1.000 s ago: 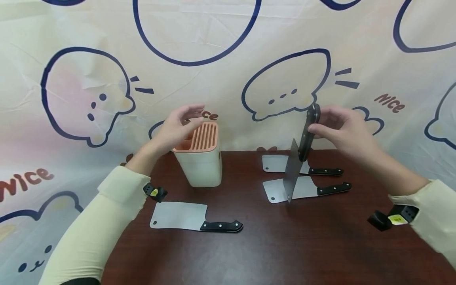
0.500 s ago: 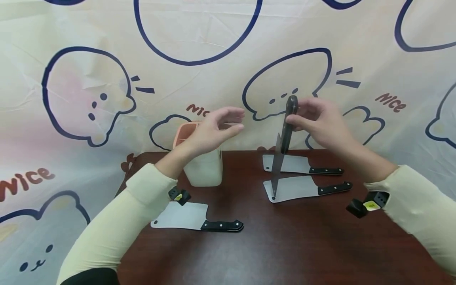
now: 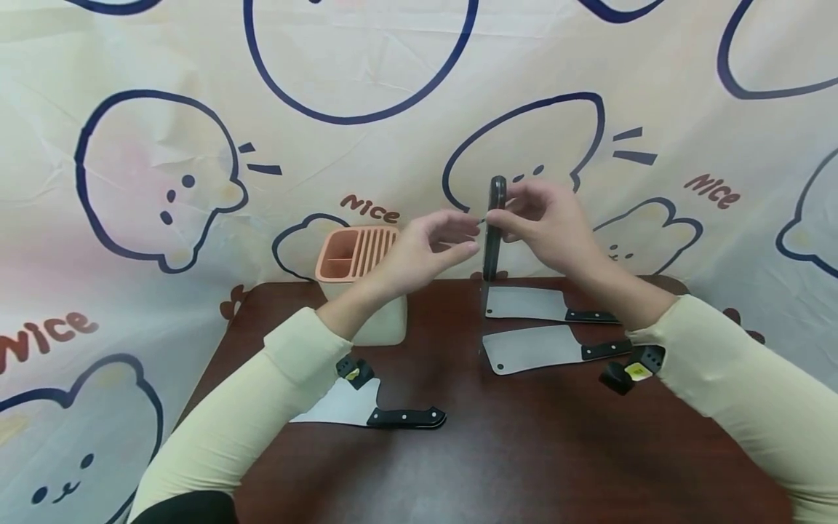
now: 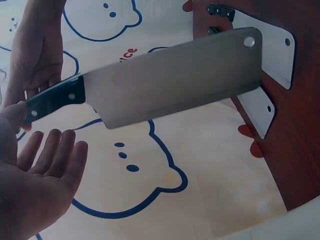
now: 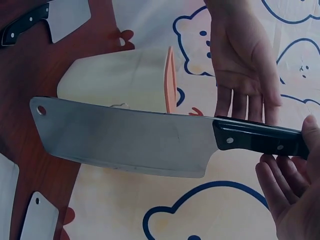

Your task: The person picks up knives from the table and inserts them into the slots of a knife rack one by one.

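Note:
My right hand pinches the black handle of a cleaver near its end, between thumb and fingers. The cleaver hangs blade down, edge-on to the head view; its broad steel blade with a hole at the far corner shows fully in the left wrist view. Close by on the left, my left hand has its fingers loosely extended, fingertips right at the handle. From the right wrist, the left hand appears behind the handle, palm showing, while the right thumb lies on the handle's end.
A cream knife holder with an orange slotted top stands behind my left forearm. Two cleavers lie at right on the dark wooden table. Another cleaver lies at front left, its blade partly covered by my left wrist. A printed cloth hangs behind.
My right hand has carried the cleaver leftward, turning its blade edge-on. My left hand has moved right, from over the knife holder to beside the cleaver's handle.

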`<state>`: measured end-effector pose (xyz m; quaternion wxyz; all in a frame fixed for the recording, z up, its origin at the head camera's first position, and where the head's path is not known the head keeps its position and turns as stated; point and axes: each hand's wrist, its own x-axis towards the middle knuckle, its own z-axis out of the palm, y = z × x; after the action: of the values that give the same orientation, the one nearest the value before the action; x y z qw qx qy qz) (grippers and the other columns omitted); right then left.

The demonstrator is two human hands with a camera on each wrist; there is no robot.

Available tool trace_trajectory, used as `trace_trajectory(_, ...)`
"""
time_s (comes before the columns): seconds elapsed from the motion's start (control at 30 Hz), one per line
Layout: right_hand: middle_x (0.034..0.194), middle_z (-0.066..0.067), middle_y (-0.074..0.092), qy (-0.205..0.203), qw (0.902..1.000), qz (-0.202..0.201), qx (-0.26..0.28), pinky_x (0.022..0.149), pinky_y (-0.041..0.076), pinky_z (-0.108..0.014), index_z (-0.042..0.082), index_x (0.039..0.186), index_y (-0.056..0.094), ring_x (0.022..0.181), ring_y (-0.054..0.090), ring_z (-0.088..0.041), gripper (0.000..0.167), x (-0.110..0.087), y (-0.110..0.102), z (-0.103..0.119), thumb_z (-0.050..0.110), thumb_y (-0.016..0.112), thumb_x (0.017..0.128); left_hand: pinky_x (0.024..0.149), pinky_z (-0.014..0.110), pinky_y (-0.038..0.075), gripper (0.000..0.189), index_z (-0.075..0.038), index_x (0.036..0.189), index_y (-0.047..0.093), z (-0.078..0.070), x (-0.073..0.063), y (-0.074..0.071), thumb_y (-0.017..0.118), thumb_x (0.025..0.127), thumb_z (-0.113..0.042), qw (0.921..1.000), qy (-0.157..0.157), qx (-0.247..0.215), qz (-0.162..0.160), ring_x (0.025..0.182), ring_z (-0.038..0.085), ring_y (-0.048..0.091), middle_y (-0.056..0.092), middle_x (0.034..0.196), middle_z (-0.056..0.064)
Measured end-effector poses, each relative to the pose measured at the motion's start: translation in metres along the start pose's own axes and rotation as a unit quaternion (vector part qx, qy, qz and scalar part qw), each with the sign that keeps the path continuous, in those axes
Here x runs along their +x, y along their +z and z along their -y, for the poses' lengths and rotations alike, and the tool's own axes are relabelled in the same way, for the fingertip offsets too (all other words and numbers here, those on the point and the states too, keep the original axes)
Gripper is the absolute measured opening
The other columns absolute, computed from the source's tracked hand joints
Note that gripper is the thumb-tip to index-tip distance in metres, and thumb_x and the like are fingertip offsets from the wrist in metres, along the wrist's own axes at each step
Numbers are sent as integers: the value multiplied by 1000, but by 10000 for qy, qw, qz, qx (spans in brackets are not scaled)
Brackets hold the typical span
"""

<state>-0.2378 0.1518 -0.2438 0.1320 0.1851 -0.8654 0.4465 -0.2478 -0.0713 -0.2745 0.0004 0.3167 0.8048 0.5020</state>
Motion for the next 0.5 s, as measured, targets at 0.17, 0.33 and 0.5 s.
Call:
trace_trajectory(0.17, 99, -13, 75, 8, 10000, -30, 64, 86, 55, -32, 5, 122, 68, 86, 73, -23, 36, 2, 8, 2, 25, 76, 94, 97, 32, 54, 42, -9, 136, 60, -1, 0, 4, 71, 98, -25, 9999, -75, -118, -62, 113, 14, 65, 67, 128, 4)
trace_trajectory(0.33, 98, -13, 75, -92, 9998, -102, 175, 77, 56, -20, 3, 121, 68, 85, 72, -22, 35, 3, 14, 2, 23, 76, 94, 93, 34, 56, 41, -7, 133, 61, 0, 0, 8, 74, 95, -19, 9992, -142, -257, -260, 109, 17, 66, 67, 122, 6)
trace_trajectory(0.5, 97, -13, 74, -182, 9995, -41, 262, 77, 56, -20, 3, 120, 68, 84, 73, -21, 35, 3, 17, 2, 24, 76, 94, 91, 32, 57, 39, -3, 129, 60, 3, 1, 11, 75, 94, -11, 9982, 5, -406, -450, 106, 20, 68, 67, 117, 10)
